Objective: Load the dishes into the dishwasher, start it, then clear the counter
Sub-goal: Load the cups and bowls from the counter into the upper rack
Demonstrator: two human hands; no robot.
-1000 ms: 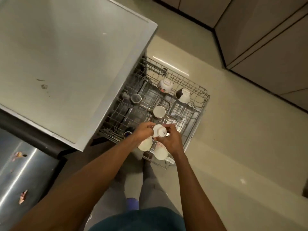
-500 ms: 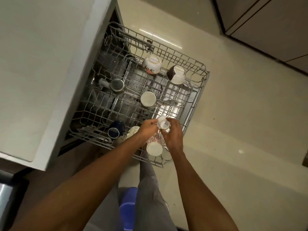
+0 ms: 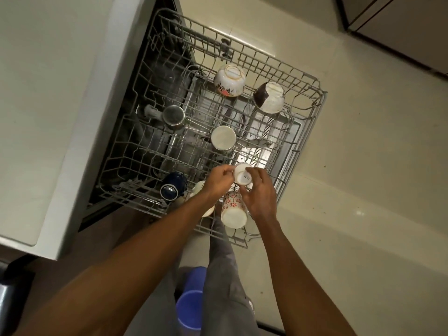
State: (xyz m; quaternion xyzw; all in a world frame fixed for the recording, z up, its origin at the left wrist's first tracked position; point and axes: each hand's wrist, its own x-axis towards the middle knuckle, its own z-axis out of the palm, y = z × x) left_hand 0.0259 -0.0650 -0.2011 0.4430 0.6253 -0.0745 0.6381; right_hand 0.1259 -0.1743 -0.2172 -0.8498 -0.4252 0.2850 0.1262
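Both hands met over the near right part of the pulled-out dishwasher rack, holding one small white cup between them with its base turned up toward the camera. The left hand had its fingers curled against the cup's left side, and the right hand had its fingers wrapped round the right side, so the cup was gripped from both sides just above the wire. Directly below it, nearer the person, a white mug with a red flower pattern lay base-up in the rack, touching or almost touching the right hand. Left of that mug a pale cup was mostly hidden under the left wrist, and further left a dark blue cup sat tilted at the near left corner. In the middle of the rack stood a plain white cup and, to its left, a steel cup. At the far side were a floral bowl and a brown-and-white bowl, both upside down. The rack stuck out from under a pale desk over a cream floor. A blue tub stood on the floor beside the person's grey trouser leg.
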